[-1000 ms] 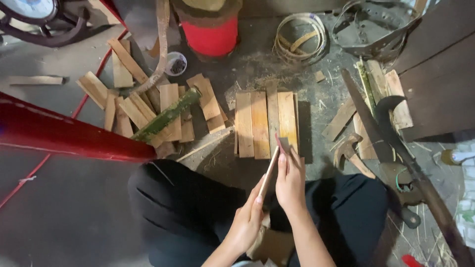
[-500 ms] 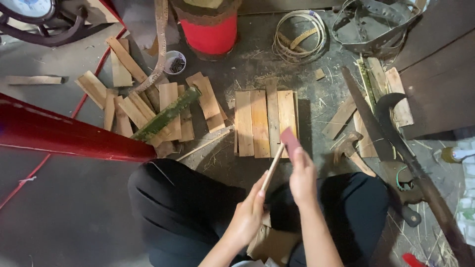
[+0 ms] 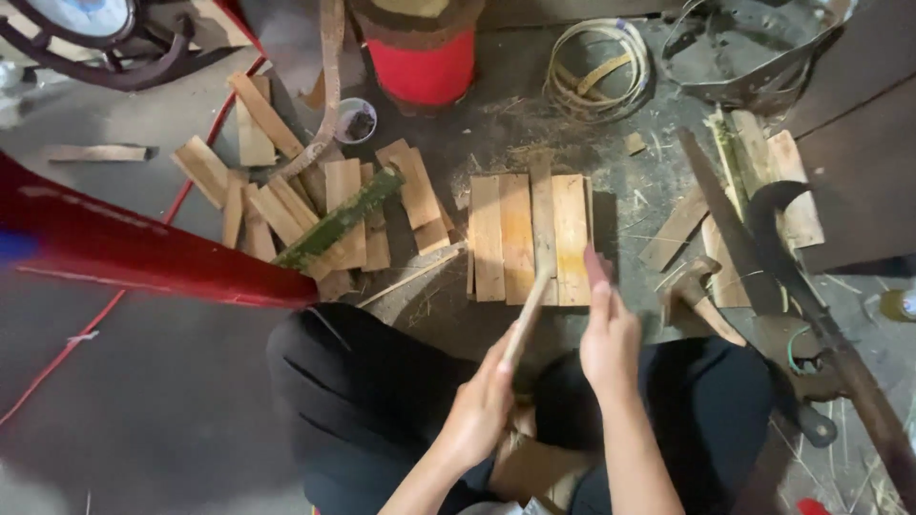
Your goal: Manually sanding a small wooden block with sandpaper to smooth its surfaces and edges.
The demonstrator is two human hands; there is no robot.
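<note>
My left hand (image 3: 477, 405) grips a thin bamboo strip (image 3: 524, 322) upright over my lap; my right hand (image 3: 609, 334) hovers open-fingered beside its top. Four split slats (image 3: 528, 234) lie finished, side by side, on the floor (image 3: 143, 401) ahead; the loose pile (image 3: 315, 205) left of them appears unsorted.

- Soft, even light falls from overhead on the workshop floor, moderately bright, with no hard shadows.
- Row of wooden slats (image 3: 528, 236) at centre reads brightest; a narrow shadow sits along its 3 o'clock edge.
- Dull sheen marks the red pipe (image 3: 143, 253) at 9 o'clock, its near end smeared.
- Right hand (image 3: 608, 336) shows motion blur.
- Dark trousers (image 3: 372, 391) lose detail.
- Edges bend from wide-angle distortion.
</note>
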